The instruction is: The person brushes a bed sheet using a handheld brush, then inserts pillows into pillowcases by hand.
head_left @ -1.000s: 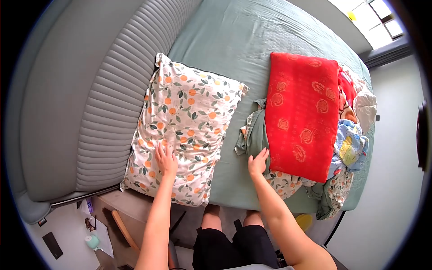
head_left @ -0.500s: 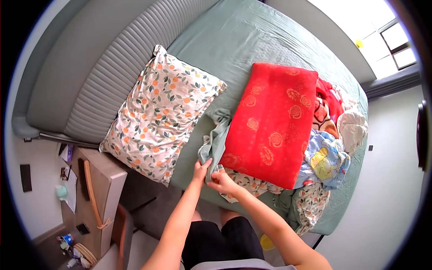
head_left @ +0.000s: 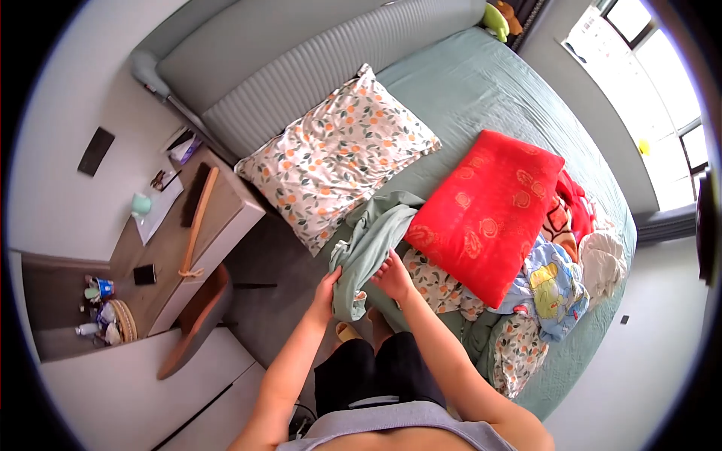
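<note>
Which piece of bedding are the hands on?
The green cloth, bunched lengthwise between the left hand and right hand. The red folded piece and orange-print pillow lie on the bed with no hand on them.

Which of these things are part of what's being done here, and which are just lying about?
In the work:
green cloth, between left hand and right hand
probably the pillow and red folded bedding

Apparently just lying about:
wooden-handled brush on the desk
chair
</note>
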Available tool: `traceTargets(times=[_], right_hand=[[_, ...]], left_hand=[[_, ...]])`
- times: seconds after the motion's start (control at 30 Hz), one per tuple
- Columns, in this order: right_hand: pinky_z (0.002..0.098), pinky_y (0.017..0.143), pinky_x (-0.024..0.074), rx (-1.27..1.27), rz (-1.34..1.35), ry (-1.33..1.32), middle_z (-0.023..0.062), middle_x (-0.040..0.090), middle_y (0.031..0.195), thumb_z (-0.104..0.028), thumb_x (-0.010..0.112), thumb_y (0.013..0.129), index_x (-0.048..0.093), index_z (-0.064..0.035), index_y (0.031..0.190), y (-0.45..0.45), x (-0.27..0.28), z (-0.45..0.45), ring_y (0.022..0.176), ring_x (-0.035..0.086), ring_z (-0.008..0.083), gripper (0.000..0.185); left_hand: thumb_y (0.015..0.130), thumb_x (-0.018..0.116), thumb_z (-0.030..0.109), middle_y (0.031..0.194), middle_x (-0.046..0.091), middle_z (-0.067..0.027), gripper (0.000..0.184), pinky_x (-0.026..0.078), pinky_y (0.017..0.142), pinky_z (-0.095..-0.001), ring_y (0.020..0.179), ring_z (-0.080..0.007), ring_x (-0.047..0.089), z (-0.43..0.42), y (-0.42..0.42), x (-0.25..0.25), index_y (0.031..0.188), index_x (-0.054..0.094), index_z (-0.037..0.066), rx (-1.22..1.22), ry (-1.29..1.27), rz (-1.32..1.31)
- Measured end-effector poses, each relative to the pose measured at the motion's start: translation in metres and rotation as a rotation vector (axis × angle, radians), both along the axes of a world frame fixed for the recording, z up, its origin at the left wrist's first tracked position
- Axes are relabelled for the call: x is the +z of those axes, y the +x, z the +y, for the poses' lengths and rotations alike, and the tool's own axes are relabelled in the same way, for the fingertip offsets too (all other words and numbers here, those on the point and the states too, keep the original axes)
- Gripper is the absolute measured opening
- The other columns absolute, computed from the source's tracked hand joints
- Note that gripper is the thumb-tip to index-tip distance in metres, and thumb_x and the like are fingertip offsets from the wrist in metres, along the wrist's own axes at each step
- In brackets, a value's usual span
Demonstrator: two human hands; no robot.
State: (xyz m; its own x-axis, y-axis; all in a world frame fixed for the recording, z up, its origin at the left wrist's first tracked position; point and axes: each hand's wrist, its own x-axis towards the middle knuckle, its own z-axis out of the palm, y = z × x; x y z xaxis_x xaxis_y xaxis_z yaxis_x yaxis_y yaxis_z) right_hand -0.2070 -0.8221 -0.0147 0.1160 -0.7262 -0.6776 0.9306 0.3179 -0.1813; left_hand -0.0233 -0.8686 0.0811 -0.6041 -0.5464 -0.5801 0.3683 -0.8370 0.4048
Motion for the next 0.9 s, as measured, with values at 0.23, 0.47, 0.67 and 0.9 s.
traceTargets(times=[0.23, 0.47, 0.67, 0.9], right_hand=[[0.0254, 0.046, 0.043, -0.041, 0.409, 0.096, 0.0016, 0.059, 0.073, -0.013, 0.068, 0.077, 0.052, -0.0077, 0.086, 0.074, 0.049, -0.012, 0.057, 0.057, 0.0141, 0.019], [0.0196, 0.053, 0.046, -0.136, 0.269, -0.26, -0.0004, 0.059, 0.074, -0.014, 0.056, 0.087, 0.058, -0.0085, 0.091, 0.104, 0.102, 0.035, 0.064, 0.057, 0.0085, 0.007], [0.0258, 0.07, 0.049, -0.259, 0.377, -0.461, 0.0072, 0.06, 0.098, -0.011, 0.049, 0.09, 0.045, -0.0074, 0.121, 0.116, 0.193, 0.052, 0.085, 0.059, 0.014, 0.031], [0.0304, 0.088, 0.0427, 0.398, 0.688, -0.764, 0.0073, 0.056, 0.115, -0.009, 0.061, 0.083, 0.046, -0.0044, 0.123, 0.175, 0.184, 0.066, 0.102, 0.053, 0.0156, 0.044]], left_hand=[[0.093, 0.044, 0.038, 0.061, 0.055, -0.0011, 0.047, 0.042, 0.058, -0.0289, 0.058, -0.0157, 0.052, 0.023, 0.141, 0.005, 0.07, 0.06, 0.0, 0.262, -0.803, -1.162], [0.092, 0.044, 0.041, 0.098, 0.061, -0.0076, 0.039, 0.046, 0.082, -0.0357, 0.092, -0.0214, 0.058, 0.034, 0.192, 0.054, 0.098, 0.056, 0.005, 0.725, -0.143, -0.264], [0.097, 0.027, 0.036, 0.114, 0.057, -0.0132, 0.045, 0.042, 0.095, -0.0427, 0.108, -0.0267, 0.054, 0.038, 0.225, 0.119, 0.116, 0.05, 0.002, 0.804, -0.274, 0.065], [0.095, 0.039, 0.032, 0.097, 0.062, -0.0108, 0.032, 0.051, 0.074, -0.0351, 0.087, -0.0234, 0.061, 0.048, 0.206, 0.135, 0.106, 0.052, 0.005, 0.584, -0.261, 0.152]])
